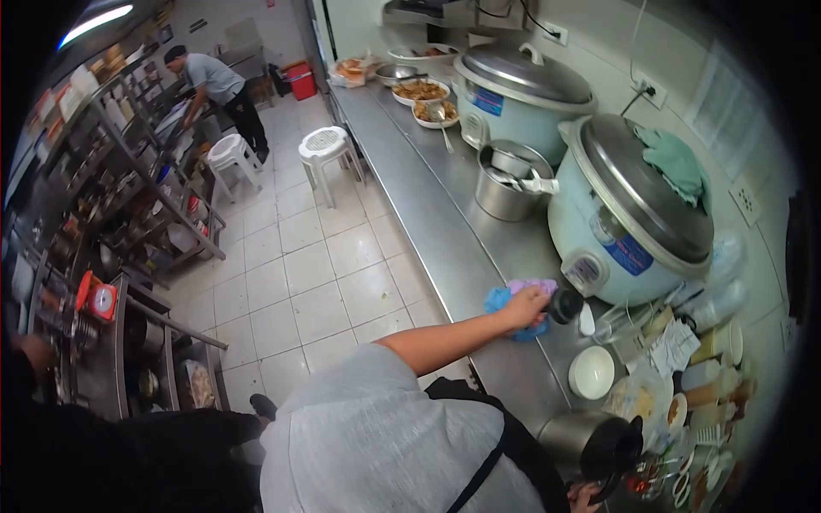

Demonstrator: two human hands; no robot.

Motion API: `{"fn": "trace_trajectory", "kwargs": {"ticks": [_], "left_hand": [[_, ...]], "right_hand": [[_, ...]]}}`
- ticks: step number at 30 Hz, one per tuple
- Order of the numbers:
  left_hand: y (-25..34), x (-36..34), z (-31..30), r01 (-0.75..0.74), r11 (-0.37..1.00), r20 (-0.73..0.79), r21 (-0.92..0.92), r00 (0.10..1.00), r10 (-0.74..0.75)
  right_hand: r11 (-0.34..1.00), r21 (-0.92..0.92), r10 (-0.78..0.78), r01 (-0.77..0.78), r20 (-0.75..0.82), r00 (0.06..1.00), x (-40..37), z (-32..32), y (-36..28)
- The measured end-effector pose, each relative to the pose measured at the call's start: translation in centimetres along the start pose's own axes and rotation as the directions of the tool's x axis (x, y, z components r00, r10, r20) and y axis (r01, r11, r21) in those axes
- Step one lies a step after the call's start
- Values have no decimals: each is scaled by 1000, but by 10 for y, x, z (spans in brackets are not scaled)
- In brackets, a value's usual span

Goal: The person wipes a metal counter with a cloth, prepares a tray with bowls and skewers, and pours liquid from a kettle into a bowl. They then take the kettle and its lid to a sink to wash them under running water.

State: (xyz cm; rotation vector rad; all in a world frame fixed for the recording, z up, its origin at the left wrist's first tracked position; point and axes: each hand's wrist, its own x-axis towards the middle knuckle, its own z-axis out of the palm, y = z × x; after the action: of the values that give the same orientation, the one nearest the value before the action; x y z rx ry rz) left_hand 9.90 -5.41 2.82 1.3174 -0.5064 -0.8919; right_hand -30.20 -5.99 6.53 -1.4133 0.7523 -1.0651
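My left hand (525,309) reaches out over the steel counter with its fingers closed on a dark, round, cap-like piece (564,305). Just behind that hand lies a crumpled blue and purple cloth (498,299). Low in view, my right hand (585,496) is partly cut off by the frame edge, its fingers at the black handle of a steel jug (580,436) with a black top. Between the two hands sits a white bowl (592,373). A small white oval piece (587,321) rests beside the dark cap-like piece.
Two large rice cookers (629,205) and a steel pot (513,184) with utensils line the wall. Food dishes (421,91) stand farther along. Bottles and cutlery crowd the right. A person in black is close behind; a co-worker (214,81) bends at far shelves. Stools (327,144) stand on the floor.
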Motion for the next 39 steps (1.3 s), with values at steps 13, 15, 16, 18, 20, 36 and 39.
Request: {"fn": "trace_trajectory", "kwargs": {"ticks": [13,15,16,18,20,36,39], "left_hand": [[-40,-44,-94,-124,978,-415,168,891,184],[-44,-43,-91,-136,918,-374,372,883,283],[-46,-41,-92,-149,911,-370,386,879,301],[-46,-42,-91,-166,896,-363,411,872,328],[-41,-50,-90,-136,821,-325,555,873,364],[-45,-49,-88,-139,667,-218,732,880,423],[-41,-51,-89,-130,672,-211,729,891,402]], "right_hand": [[957,92,260,-273,130,957,24,-20,35],[958,80,264,-276,136,955,26,-12,36],[958,68,267,-278,140,954,27,-11,36],[958,53,272,-281,140,952,29,-8,36],[957,41,280,-288,146,949,31,-4,36],[934,-304,-124,190,221,967,38,54,-36],[909,-324,-262,263,49,964,45,35,-39]]}}
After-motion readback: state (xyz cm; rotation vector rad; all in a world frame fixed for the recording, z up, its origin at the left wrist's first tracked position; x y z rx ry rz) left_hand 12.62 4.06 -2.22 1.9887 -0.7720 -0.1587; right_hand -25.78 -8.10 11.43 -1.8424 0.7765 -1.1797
